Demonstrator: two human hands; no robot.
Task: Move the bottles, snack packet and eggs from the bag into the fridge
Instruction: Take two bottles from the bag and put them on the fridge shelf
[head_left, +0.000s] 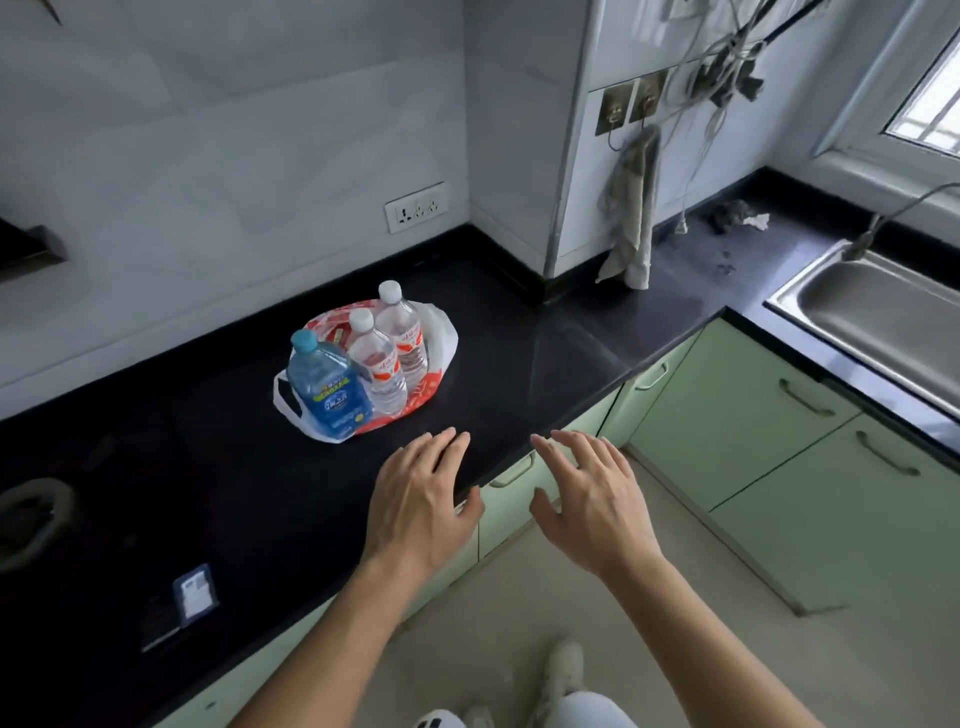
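The bag (363, 374) sits on the dark counter (545, 353) with three upright bottles (384, 358) inside — snack packet and eggs not clearly visible. Left hand (415, 499) and right hand (592, 499) hover near it, fingers spread, holding nothing. Pulling one bottle carelessly could topple the others — or crush hidden eggs.

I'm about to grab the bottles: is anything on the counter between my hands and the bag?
Nothing visible. Only bare counter lies between the left hand, the right hand and the bag with the bottles.
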